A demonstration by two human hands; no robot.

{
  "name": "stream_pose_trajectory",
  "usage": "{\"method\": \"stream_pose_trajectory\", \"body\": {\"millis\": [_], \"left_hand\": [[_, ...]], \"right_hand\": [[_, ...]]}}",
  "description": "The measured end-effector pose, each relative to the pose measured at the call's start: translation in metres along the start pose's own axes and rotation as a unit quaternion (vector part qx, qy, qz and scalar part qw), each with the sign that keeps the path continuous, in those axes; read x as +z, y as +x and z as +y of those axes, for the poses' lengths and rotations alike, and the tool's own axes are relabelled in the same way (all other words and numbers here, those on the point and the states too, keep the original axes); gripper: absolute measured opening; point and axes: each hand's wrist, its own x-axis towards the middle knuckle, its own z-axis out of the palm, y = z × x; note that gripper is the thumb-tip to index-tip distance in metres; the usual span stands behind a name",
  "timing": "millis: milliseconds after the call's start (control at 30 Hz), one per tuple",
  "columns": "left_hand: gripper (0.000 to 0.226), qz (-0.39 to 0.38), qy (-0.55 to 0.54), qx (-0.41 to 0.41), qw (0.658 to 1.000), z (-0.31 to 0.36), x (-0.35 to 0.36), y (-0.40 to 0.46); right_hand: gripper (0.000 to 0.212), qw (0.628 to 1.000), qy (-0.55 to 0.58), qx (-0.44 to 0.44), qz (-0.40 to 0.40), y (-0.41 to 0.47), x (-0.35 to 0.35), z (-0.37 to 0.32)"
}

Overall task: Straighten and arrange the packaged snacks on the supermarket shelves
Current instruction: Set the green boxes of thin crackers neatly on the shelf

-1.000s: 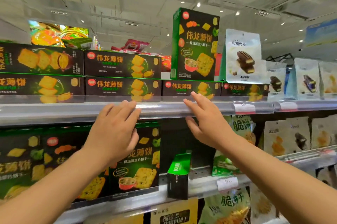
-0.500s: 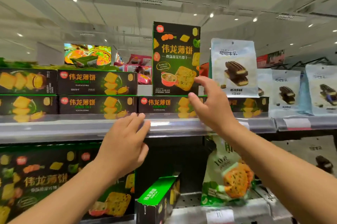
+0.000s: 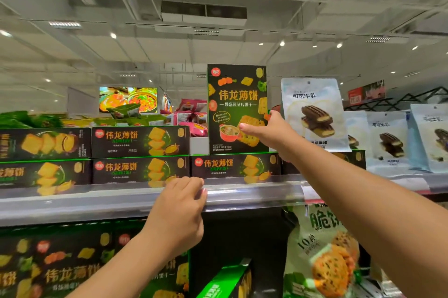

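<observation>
This is a shop aisle with long shelves under a white ceiling with small lights. The clear shelf edge [image 3: 242, 194] is our landmark, and we go from close to far.

Below the shelf edge, closest to us, sit dark green cracker boxes [image 3: 72, 266] on the left and a pale green snack bag [image 3: 322, 254] on the right. Between them is a dark gap, where one green box [image 3: 225, 280] is turned sideways, so that spot looks messy.

On the shelf edge itself rests the left hand [image 3: 179, 212]. Its fingers curl over the rail and hold it, probably to keep the person steady while reaching up.

Just behind the shelf edge lie flat cracker boxes [image 3: 140, 155], stacked two high in neat rows.

Above and behind the shelf edge, one tall box [image 3: 236, 101] stands upright on top of the flat ones. It sticks up alone, so it looks out of place. The right hand [image 3: 269, 131] is clamped on it, thumb on the front and fingers going round its right side. I think the hand grips there to lift or turn the box.

Right of the tall box stand white cocoa snack bags [image 3: 312, 113].
</observation>
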Motion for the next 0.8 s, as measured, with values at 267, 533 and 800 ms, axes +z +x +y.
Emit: {"method": "stream_pose_trajectory", "body": {"millis": [267, 533, 800], "left_hand": [[0.054, 0.01, -0.01, 0.007, 1.0, -0.002, 0.006, -0.004], [0.057, -0.035, -0.041, -0.003, 0.999, -0.004, 0.0, -0.011], [0.063, 0.05, -0.468, -0.209, 0.857, -0.013, -0.033, 0.013]], "right_hand": [[0.086, 1.0, -0.011, -0.021, 0.007, 0.002, 0.002, 0.008], [0.058, 0.992, -0.051, -0.093, 0.07, -0.014, -0.001, -0.01], [0.073, 0.976, -0.082, -0.194, 0.049, -0.081, -0.014, -0.035]]}}
